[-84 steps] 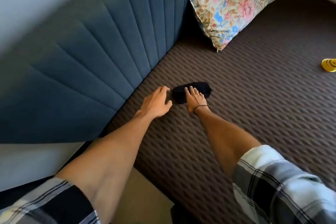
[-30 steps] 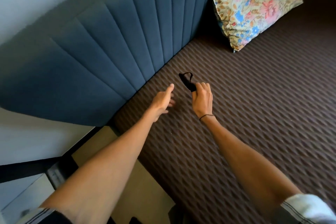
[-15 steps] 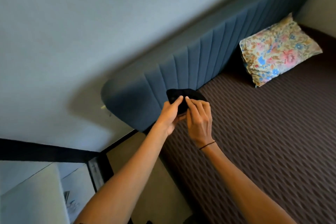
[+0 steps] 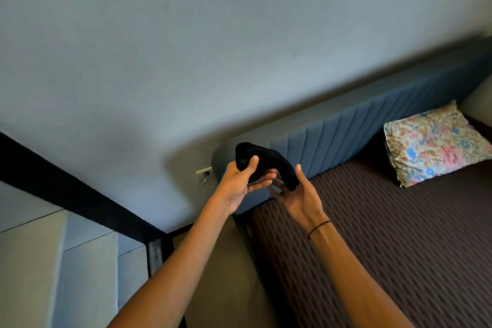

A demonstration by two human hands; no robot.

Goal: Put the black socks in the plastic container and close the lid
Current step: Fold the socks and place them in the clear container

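This is a bedroom in a home. A bed (image 4: 399,234) with a dark brown patterned cover fills the lower right, backed by a blue padded headboard (image 4: 346,136) with vertical channels. A floral pillow (image 4: 434,141) leans against the headboard. A plain pale wall (image 4: 186,48) rises behind, with a small wall socket (image 4: 204,173) beside the headboard.

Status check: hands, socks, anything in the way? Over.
Left hand and right hand both gripping the socks, held up off the bed. Container not in view. Nothing blocking the hands.
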